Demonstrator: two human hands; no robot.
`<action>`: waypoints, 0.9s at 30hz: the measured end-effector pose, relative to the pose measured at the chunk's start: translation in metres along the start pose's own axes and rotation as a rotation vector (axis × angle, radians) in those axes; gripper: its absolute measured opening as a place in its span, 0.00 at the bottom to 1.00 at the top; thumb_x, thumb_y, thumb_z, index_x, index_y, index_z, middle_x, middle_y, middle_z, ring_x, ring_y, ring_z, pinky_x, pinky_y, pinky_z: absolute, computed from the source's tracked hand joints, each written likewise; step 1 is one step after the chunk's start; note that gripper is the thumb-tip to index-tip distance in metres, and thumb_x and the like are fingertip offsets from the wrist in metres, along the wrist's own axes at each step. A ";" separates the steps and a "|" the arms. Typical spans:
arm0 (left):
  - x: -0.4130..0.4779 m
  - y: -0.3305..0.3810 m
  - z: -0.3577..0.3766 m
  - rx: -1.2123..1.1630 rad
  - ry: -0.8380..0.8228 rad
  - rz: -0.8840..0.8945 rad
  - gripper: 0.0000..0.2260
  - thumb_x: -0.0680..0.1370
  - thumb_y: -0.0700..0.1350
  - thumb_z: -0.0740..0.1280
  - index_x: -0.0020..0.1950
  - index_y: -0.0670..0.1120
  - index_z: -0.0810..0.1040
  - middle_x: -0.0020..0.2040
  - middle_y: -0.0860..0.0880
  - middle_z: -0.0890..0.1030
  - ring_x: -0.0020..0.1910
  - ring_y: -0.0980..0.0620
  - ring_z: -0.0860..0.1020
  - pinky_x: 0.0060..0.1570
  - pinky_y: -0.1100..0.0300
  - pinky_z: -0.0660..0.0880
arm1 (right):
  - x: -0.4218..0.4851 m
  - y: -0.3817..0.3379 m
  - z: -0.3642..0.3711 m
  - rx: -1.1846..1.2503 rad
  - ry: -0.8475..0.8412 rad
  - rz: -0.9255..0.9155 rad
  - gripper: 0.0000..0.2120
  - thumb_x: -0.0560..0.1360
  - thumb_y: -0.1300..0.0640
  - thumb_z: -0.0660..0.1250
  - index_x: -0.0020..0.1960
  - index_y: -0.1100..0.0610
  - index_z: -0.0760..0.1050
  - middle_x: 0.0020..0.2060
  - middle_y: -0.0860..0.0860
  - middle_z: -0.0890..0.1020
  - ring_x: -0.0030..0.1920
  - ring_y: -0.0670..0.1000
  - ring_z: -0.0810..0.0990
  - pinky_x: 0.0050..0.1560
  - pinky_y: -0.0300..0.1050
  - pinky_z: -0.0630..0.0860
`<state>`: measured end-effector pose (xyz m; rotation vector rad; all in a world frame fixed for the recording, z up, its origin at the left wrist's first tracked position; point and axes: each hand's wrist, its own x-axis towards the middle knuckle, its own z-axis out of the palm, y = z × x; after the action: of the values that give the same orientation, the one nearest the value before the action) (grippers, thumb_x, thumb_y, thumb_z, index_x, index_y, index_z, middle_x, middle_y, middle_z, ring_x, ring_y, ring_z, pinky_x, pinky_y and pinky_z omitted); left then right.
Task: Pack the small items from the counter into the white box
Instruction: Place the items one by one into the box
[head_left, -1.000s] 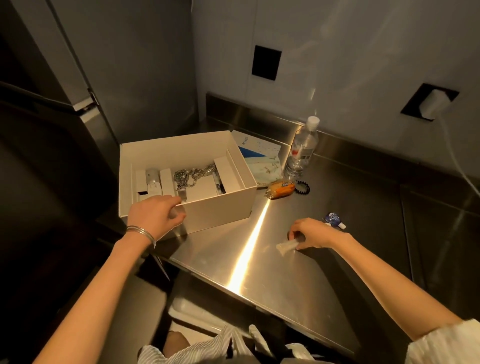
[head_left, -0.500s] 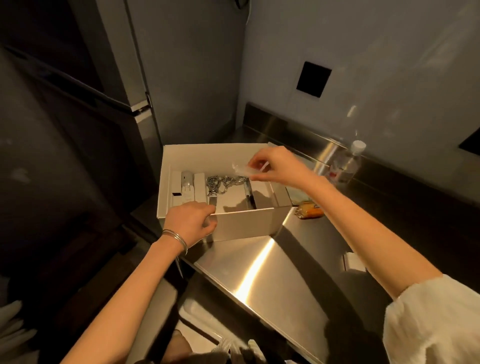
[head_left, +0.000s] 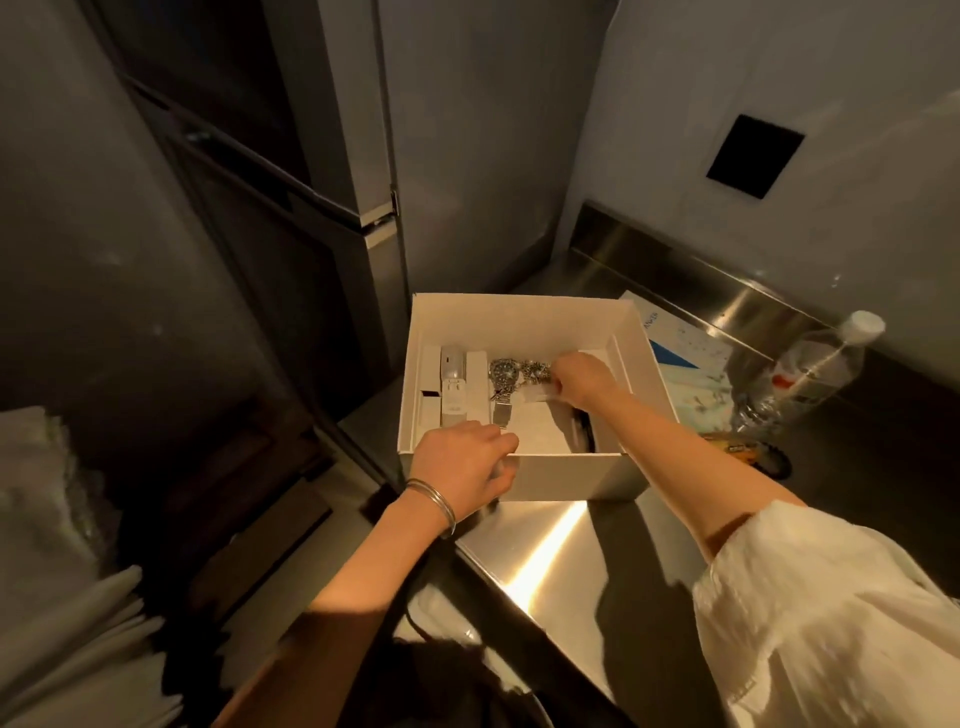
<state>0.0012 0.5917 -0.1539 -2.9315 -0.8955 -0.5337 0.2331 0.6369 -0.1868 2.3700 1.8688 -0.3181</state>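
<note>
The open white box (head_left: 566, 477) sits at the left end of the steel counter (head_left: 587, 566). Inside lie a silver watch (head_left: 503, 375) with a metal chain, a white charger (head_left: 453, 384) and small white cartons. My left hand (head_left: 462, 465), a silver bangle at its wrist, grips the box's near wall at the front left. My right hand (head_left: 579, 378) is lowered inside the box and pinches a small white tube (head_left: 540, 397) just above the contents.
Right of the box lie a blue-and-white packet (head_left: 685, 348), a clear water bottle (head_left: 810, 374), an orange wrapped item (head_left: 737, 449) and a black hair tie (head_left: 779, 462). A tall metal cabinet (head_left: 322, 171) stands left. Pale folded cloth (head_left: 57, 613) is at lower left.
My right hand picked the white tube off the counter, carried it left over the box and has lowered it inside. My left hand stayed on the box's front wall.
</note>
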 end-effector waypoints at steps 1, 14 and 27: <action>-0.001 0.000 0.001 -0.004 -0.003 0.002 0.07 0.68 0.49 0.63 0.31 0.50 0.73 0.26 0.53 0.75 0.25 0.53 0.74 0.22 0.67 0.59 | 0.001 0.003 0.002 0.033 0.002 0.014 0.07 0.74 0.59 0.66 0.49 0.61 0.79 0.50 0.59 0.82 0.50 0.59 0.79 0.51 0.48 0.74; 0.000 -0.003 0.004 -0.023 -0.036 0.018 0.07 0.66 0.50 0.73 0.36 0.51 0.77 0.28 0.53 0.77 0.27 0.53 0.75 0.23 0.69 0.60 | -0.145 0.042 -0.066 0.660 0.293 -0.042 0.08 0.74 0.61 0.67 0.52 0.57 0.80 0.48 0.48 0.81 0.48 0.46 0.79 0.52 0.36 0.75; 0.000 -0.001 0.003 -0.067 -0.105 -0.030 0.06 0.73 0.51 0.67 0.45 0.50 0.78 0.37 0.51 0.80 0.37 0.49 0.77 0.29 0.61 0.71 | -0.272 0.184 0.041 0.242 -0.278 0.390 0.21 0.70 0.59 0.72 0.62 0.54 0.73 0.58 0.53 0.73 0.63 0.55 0.71 0.60 0.45 0.70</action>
<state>0.0020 0.5930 -0.1571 -3.0360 -0.9525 -0.4227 0.3478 0.3268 -0.1727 2.6063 1.2779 -0.8192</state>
